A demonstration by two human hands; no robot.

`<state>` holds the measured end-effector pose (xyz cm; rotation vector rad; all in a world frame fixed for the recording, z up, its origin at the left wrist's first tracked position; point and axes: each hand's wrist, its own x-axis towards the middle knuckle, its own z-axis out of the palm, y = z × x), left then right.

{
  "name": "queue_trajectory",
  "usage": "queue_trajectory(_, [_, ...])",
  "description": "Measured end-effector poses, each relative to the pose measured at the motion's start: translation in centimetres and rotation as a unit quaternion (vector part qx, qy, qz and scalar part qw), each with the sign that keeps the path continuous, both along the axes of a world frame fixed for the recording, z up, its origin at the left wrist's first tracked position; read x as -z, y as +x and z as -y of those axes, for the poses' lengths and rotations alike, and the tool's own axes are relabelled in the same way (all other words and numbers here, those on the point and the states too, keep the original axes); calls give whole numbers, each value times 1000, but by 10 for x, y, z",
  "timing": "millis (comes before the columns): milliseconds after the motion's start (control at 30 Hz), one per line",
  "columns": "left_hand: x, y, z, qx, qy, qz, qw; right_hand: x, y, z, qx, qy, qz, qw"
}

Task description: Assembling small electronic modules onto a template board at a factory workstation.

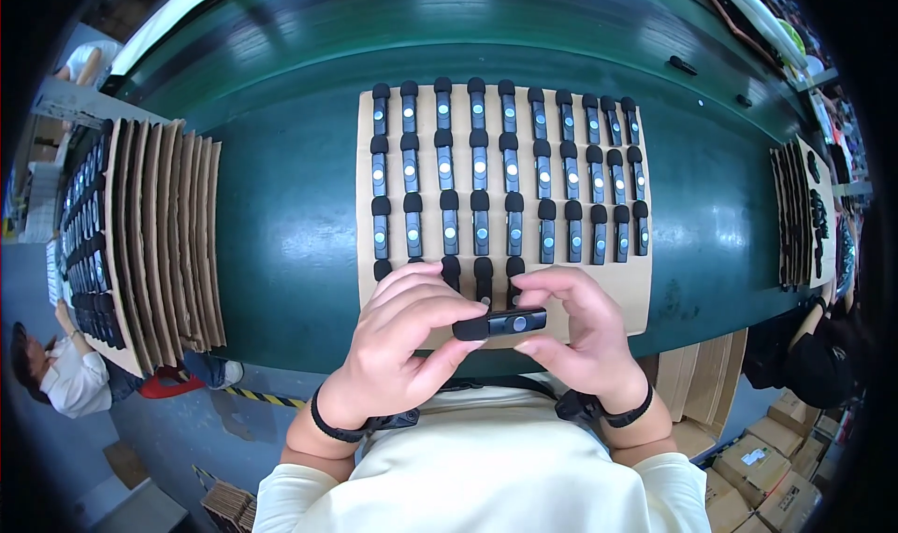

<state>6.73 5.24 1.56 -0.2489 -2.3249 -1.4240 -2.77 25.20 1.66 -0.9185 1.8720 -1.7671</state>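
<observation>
A small black clip-on wireless microphone (pixel 520 324) with a foam tip and a round light-coloured button lies level in front of my chest. My left hand (pixel 402 323) pinches its foam end between thumb and fingers. Around its bare end is my right hand (pixel 580 327), thumb and fingers apart, with a small gap to the microphone. Beneath them, a cardboard sheet (pixel 505 269) carries rows of similar microphones (pixel 480 168), foam tips pointing away from me. My hands partly cover the nearest row.
A green workbench (pixel 281 224) supports the sheet. Upright stacks of cardboard sheets with microphones (pixel 164 243) stand at left and at right (pixel 793 215). Another loose microphone (pixel 683 65) lies far right. Cartons (pixel 753 458) sit on the floor. Other people (pixel 79 374) are at both sides.
</observation>
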Motion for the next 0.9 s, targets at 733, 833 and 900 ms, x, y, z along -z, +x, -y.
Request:
queue_trajectory(733, [0,-6,-8,-8,0,-10,1000,1,-3,10,27,-2,-276,961])
queue_trajectory(833, [1,-6,-8,-10,-17,-19,1000,4,-5,9,21,-1,-294,955])
queue_trajectory(900, [1,-7,-7,-9,-37,-24,999,5,-6,9,18,-1,-302,953])
